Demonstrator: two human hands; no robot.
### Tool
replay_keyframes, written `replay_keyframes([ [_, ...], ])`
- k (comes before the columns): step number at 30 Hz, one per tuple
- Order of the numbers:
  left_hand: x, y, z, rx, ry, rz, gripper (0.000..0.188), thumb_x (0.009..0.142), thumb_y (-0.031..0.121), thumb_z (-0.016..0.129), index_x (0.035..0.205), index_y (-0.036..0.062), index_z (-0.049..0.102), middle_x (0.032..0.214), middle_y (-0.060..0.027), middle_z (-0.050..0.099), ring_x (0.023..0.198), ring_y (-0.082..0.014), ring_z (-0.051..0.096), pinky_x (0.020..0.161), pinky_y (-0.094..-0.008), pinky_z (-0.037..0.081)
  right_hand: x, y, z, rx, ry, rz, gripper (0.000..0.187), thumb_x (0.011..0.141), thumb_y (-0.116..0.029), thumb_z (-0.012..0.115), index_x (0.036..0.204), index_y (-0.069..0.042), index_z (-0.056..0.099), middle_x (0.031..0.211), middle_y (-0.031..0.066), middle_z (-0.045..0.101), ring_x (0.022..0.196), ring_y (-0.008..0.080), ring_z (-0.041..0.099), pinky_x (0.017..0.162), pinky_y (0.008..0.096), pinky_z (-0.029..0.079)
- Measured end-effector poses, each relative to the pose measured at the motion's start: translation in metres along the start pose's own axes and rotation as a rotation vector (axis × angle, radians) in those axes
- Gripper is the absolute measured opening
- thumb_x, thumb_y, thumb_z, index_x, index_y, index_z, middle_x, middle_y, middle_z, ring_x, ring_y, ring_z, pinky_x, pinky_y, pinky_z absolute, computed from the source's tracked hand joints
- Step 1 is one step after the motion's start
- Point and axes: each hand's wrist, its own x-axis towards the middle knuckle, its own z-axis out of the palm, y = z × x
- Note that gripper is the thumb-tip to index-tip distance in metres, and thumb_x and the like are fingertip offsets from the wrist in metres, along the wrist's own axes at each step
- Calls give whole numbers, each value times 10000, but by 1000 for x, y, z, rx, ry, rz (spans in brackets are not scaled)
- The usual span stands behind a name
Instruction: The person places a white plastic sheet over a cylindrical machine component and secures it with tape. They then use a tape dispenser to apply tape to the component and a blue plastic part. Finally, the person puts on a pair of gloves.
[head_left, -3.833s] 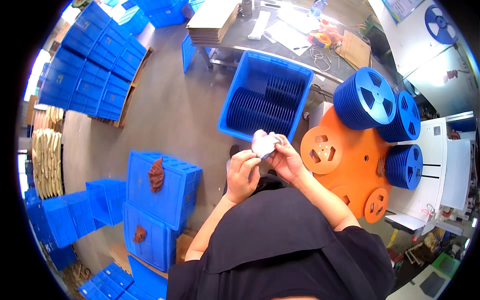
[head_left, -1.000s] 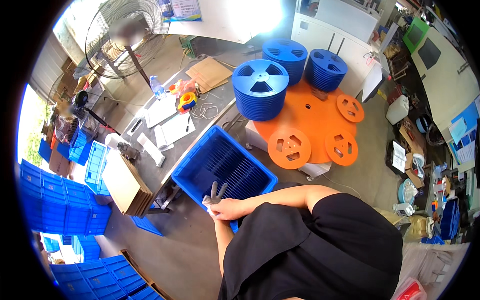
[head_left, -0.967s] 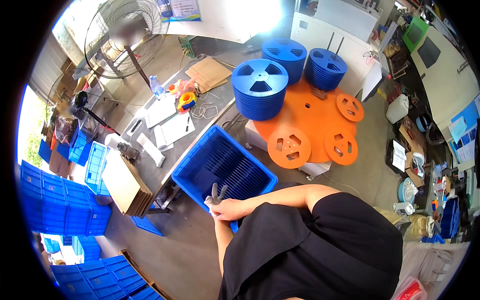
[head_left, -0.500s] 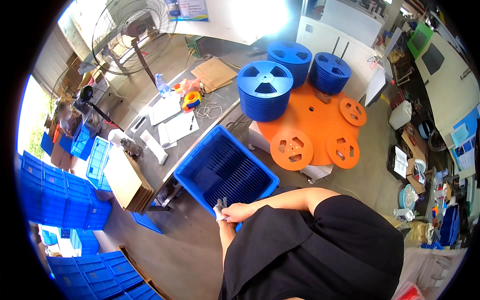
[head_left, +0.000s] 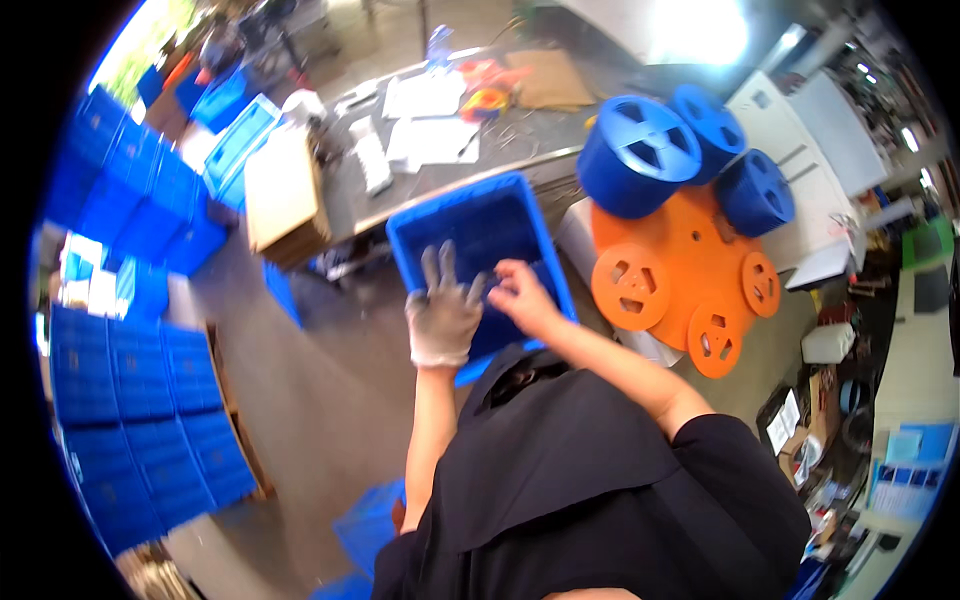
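Observation:
My left hand (head_left: 443,318) wears a grey glove with a white cuff. Its fingers are spread over the near left part of a blue plastic crate (head_left: 405,232). My bare right hand (head_left: 525,298) is beside it, fingers curled in a pinch at the glove's thumb-side tip; blur softens the exact contact. Below both hands, the crate's inside looks dark blue and its contents are smeared. To the right, an orange round table (head_left: 668,240) carries stacks of blue reels (head_left: 640,160) and flat orange reel discs (head_left: 631,287).
A grey workbench (head_left: 350,195) with papers (head_left: 432,140), tape (head_left: 484,103) and cardboard (head_left: 545,80) lies beyond the crate. Flat brown boards (head_left: 283,195) lean at its left end. Blue crates (head_left: 150,380) are stacked at the left. Another blue crate (head_left: 368,525) is low, near my left arm.
My right hand has left the glove's cuff and moved to its fingertips. The gloved left hand has risen and spread its fingers. The view has turned, shifting the table and reels rightward.

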Motion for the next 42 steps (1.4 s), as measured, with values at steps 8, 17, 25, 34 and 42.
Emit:
replay_keyframes([
  [8,6,-26,-32,-1179,219,-266,197,843,223,517,978,123,620,1385,-103,524,1269,-215,505,648,-353,423,-3,-47,3,111,-38,-10,233,825,-107,713,1025,-10,643,813,7,592,730,91,570,668,244,466],
  [17,15,-41,-52,-1194,122,-23,364,870,134,531,1223,219,545,1443,-5,455,1314,-261,458,654,-360,475,-2,-42,-25,-94,62,-9,168,902,-191,610,894,-23,620,730,93,624,660,187,601,637,310,459],
  [25,24,-59,-66,-1153,2,35,563,872,119,526,1371,310,350,1529,-15,314,1371,-244,358,832,-406,455,10,-32,-41,27,134,23,143,933,-168,586,890,-34,612,730,1,581,700,76,515,648,257,432],
  [34,35,-35,-51,-1048,99,-94,419,874,153,519,1270,274,458,1435,40,425,1362,-181,356,802,-344,441,23,-24,-55,-179,343,-134,228,890,-187,643,1054,-41,581,928,69,580,846,134,544,763,283,461],
  [42,38,-33,-49,-1068,276,-176,285,836,187,567,1112,262,576,1415,97,442,1359,-166,379,724,-302,424,23,-43,-36,488,-156,223,305,863,-150,684,1129,-23,606,1019,49,639,957,137,573,864,287,451],
])
